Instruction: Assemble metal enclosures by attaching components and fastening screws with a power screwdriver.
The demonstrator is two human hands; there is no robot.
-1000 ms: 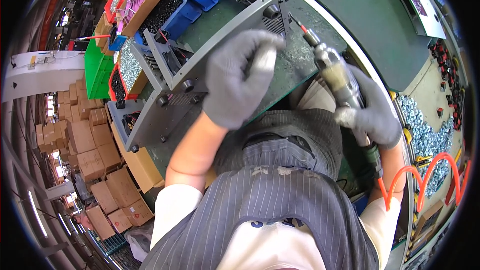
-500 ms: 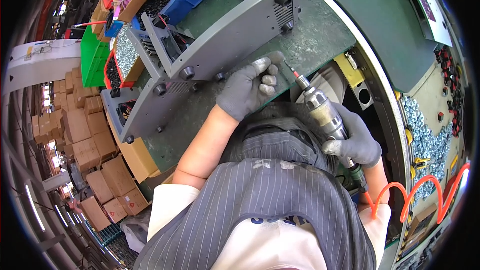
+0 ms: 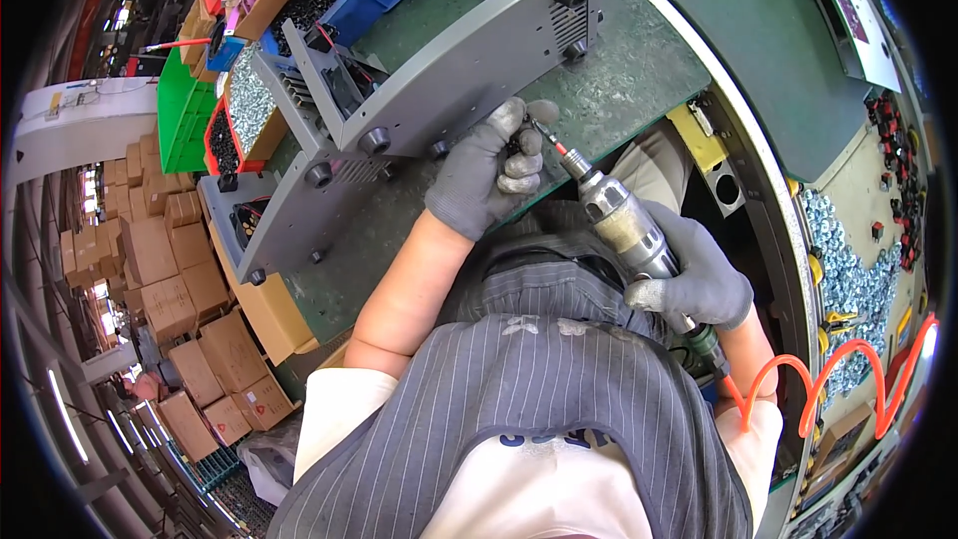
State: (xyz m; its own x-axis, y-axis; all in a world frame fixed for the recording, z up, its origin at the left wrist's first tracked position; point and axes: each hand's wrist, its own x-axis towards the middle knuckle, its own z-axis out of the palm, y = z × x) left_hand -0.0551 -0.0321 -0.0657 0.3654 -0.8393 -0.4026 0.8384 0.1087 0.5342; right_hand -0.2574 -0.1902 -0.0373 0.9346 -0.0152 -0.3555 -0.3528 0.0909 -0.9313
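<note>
My right hand (image 3: 699, 269), in a grey coated glove, is wrapped round a pneumatic screwdriver (image 3: 624, 220) with a coiled orange air hose (image 3: 788, 369) at its rear end. The driver's bit points up and left, meeting the fingertips of my left hand (image 3: 489, 165). That gloved hand is closed in a pinch at the bit's tip; a small dark piece shows between the fingers, too small to name. Just beyond it stands a grey metal housing (image 3: 459, 70) with black round feet along its side. A second similar grey housing (image 3: 289, 200) sits to its left.
Blue bins (image 3: 364, 0) of black screws stand at the back, beside a carton of silver screws (image 3: 249, 90) and a green bin (image 3: 185, 125). Brown boxes (image 3: 175, 269) are stacked at the left. Silver hardware (image 3: 848, 279) lies heaped at the right, past the table's pale edge.
The screwdriver has moved left and slightly up, bringing its bit to my left fingertips. My left hand has shifted slightly left and its fingers have drawn in around the tip.
</note>
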